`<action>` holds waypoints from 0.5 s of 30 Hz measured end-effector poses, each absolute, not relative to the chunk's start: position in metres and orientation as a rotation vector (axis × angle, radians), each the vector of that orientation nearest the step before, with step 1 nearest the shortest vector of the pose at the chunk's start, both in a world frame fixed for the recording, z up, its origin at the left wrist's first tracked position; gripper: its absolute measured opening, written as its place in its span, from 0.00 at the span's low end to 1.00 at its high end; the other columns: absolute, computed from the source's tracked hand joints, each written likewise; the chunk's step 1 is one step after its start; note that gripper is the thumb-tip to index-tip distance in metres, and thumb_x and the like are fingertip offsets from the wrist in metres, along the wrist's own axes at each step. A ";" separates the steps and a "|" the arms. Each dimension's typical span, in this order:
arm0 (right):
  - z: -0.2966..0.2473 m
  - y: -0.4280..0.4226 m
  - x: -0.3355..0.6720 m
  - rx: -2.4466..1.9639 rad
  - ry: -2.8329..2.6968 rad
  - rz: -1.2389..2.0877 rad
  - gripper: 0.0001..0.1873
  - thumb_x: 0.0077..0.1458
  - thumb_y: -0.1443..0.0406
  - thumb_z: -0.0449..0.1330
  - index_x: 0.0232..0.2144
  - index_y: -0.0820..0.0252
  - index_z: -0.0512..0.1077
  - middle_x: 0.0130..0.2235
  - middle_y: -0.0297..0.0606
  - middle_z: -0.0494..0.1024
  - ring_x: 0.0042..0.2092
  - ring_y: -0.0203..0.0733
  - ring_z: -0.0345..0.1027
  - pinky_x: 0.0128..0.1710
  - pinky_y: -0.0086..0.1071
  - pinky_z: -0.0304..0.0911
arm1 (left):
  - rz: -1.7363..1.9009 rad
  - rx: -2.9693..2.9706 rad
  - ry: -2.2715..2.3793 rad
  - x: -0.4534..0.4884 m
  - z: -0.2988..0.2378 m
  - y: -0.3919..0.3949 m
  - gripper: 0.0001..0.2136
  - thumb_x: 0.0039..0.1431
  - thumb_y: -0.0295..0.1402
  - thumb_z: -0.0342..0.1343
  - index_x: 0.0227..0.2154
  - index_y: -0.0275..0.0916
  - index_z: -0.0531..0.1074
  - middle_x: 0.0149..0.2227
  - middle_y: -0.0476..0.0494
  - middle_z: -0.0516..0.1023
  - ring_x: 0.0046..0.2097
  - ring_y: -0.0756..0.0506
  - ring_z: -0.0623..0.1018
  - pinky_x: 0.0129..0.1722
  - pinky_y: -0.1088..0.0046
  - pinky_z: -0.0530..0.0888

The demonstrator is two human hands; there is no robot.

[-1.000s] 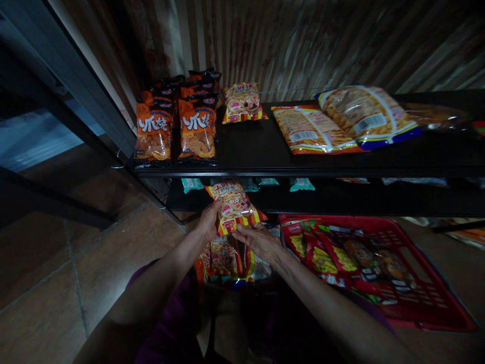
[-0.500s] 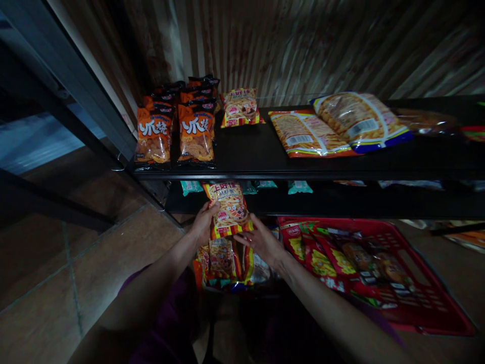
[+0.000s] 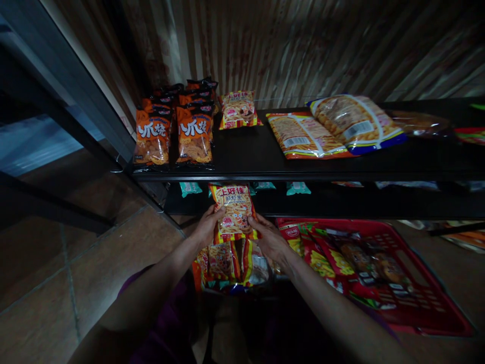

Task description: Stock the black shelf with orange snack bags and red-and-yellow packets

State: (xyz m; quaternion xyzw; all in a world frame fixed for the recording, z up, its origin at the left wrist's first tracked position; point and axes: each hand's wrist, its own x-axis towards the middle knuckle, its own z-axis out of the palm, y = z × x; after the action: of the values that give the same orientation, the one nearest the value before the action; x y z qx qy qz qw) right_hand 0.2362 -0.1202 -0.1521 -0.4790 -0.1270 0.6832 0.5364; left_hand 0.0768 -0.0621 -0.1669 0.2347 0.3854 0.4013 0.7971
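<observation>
I hold a yellow and red striped snack bag [image 3: 234,212] upright in front of the shelf edge. My left hand [image 3: 207,226] grips its left side and my right hand [image 3: 269,236] grips its right side. Under it, several more bags of the same snack [image 3: 227,262] stand packed together. A matching bag [image 3: 238,109] lies at the back of the black top shelf [image 3: 265,151].
Two rows of orange snack bags [image 3: 172,131] fill the shelf's left end. Two large flat packs [image 3: 333,127] lie to the right. Small teal packets [image 3: 189,188] sit on the lower shelf. A red basket [image 3: 428,298] with snack packs rests on the tiled floor at right.
The striped bag has turned from tilted to upright and risen a little. My right hand moved from below it onto its right side.
</observation>
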 end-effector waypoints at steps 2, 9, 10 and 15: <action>-0.154 -0.120 0.236 -1.161 -0.310 1.608 0.20 0.33 0.59 0.74 0.32 0.53 0.77 0.37 0.35 0.83 0.42 0.49 0.76 0.43 0.42 0.71 | 0.854 0.530 0.827 0.076 -0.166 -0.062 0.20 0.47 0.35 0.65 0.43 0.38 0.70 0.41 0.40 0.80 0.42 0.41 0.80 0.47 0.61 0.75; -0.162 -0.120 0.237 -1.171 -0.313 1.567 0.19 0.37 0.59 0.72 0.35 0.54 0.77 0.37 0.36 0.83 0.42 0.49 0.76 0.42 0.41 0.71 | 0.889 0.670 1.025 0.071 -0.170 -0.057 0.23 0.48 0.36 0.64 0.48 0.41 0.68 0.44 0.42 0.78 0.41 0.44 0.79 0.41 0.68 0.76; -0.162 -0.120 0.237 -1.174 -0.318 1.567 0.18 0.38 0.59 0.72 0.35 0.54 0.77 0.37 0.36 0.83 0.42 0.49 0.76 0.42 0.41 0.70 | 0.886 0.689 1.040 0.071 -0.171 -0.057 0.24 0.48 0.36 0.64 0.49 0.41 0.67 0.45 0.42 0.78 0.42 0.44 0.79 0.40 0.69 0.75; -0.164 -0.121 0.236 -1.205 -0.343 1.554 0.18 0.39 0.58 0.71 0.36 0.54 0.77 0.37 0.37 0.83 0.42 0.50 0.76 0.41 0.42 0.71 | 0.910 0.808 1.074 0.071 -0.177 -0.057 0.26 0.50 0.38 0.62 0.53 0.43 0.64 0.46 0.41 0.76 0.44 0.44 0.78 0.43 0.67 0.74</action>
State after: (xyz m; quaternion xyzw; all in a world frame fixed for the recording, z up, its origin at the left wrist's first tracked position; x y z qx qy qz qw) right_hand 0.2359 -0.1211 -0.1642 -0.5073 -0.1443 0.6544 0.5419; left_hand 0.0708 -0.0569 -0.1765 0.3613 0.4801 0.4065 0.6883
